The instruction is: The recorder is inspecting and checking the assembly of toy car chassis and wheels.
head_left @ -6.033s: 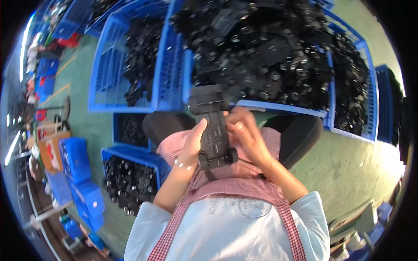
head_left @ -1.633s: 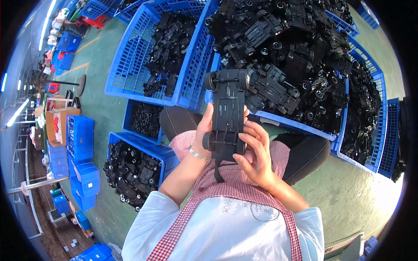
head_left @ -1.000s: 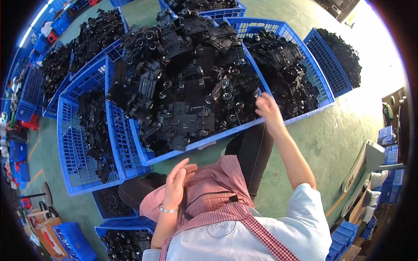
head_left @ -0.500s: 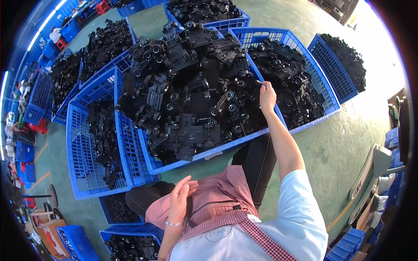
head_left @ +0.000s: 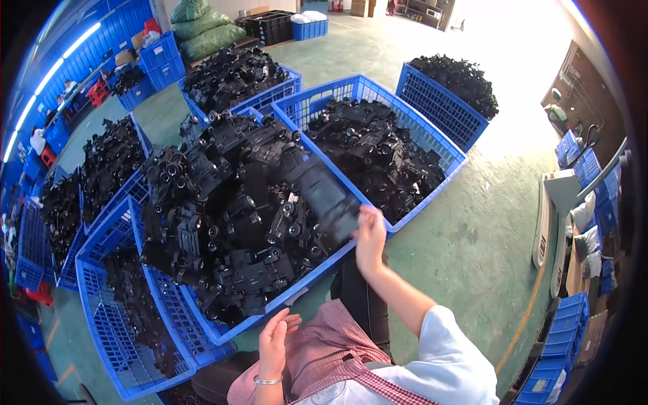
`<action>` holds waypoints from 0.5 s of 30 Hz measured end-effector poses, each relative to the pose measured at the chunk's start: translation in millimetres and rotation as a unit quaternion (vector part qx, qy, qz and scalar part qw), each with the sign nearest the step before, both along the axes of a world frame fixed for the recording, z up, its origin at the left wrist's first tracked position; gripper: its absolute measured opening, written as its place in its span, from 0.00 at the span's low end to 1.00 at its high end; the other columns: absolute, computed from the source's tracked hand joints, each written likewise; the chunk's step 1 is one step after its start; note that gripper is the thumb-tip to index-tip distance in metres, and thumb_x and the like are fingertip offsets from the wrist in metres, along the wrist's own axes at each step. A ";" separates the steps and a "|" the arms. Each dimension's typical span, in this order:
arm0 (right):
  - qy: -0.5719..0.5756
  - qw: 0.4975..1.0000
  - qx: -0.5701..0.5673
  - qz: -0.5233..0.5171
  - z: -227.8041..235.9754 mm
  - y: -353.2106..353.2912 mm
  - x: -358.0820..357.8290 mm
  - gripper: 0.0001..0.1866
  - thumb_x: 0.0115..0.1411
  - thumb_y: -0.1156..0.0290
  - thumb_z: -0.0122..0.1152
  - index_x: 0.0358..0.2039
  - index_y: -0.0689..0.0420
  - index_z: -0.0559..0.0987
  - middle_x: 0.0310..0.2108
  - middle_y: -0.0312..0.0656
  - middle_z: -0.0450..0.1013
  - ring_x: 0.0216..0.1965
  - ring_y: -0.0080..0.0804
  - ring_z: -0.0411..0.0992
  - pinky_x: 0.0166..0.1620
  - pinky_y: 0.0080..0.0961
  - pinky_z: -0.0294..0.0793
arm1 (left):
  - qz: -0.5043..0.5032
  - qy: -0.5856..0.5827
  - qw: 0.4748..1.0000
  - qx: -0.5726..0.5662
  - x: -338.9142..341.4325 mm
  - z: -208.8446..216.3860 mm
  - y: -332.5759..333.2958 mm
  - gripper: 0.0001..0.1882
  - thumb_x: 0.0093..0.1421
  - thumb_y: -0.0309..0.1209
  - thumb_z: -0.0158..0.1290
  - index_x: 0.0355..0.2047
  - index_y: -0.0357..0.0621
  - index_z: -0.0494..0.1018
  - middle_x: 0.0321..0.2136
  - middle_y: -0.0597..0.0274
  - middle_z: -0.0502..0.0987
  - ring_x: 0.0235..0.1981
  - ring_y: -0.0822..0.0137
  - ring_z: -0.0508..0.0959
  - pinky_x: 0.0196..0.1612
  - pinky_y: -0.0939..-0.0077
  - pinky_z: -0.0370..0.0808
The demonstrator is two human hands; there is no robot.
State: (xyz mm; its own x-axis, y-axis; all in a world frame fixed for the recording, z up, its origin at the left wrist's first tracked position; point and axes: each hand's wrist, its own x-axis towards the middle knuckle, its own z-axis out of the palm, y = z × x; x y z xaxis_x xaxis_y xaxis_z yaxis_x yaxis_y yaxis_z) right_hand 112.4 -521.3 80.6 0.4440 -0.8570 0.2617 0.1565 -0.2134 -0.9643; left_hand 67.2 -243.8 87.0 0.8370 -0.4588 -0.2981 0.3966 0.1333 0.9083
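Note:
My right hand (head_left: 370,237) is closed on the near end of a black toy car chassis (head_left: 325,196), blurred by motion, over the right edge of the heap. Under it, a big blue crate (head_left: 236,329) is piled high with black chassis (head_left: 250,273), several showing small wheels. My left hand (head_left: 275,343), a bracelet at its wrist, is held above my lap near the crate's front rim. Its fingers are apart and hold nothing.
Right of the heap stands another blue crate (head_left: 432,192) of chassis; a full one (head_left: 439,108) sits beyond it. On the left is a partly filled crate (head_left: 111,337). Green sacks (head_left: 202,30) lie at the back. A floor scale (head_left: 548,223) stands at the right.
My view has turned to the right. My right hand has come nearer to me, and a chassis now shows in its grip. My left hand stays open over my lap.

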 end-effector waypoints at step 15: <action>0.180 0.771 0.022 0.610 50.6 143.1 -63.0 0.27 0.52 0.82 0.56 0.53 0.57 0.64 0.43 0.45 0.68 0.42 0.29 0.68 0.44 0.23 0.69 | 0.133 0.187 0.911 -0.344 17.0 34.1 37.5 0.42 0.57 0.62 0.36 0.58 0.37 0.53 0.55 0.49 0.63 0.52 0.58 0.68 0.55 0.61 0.65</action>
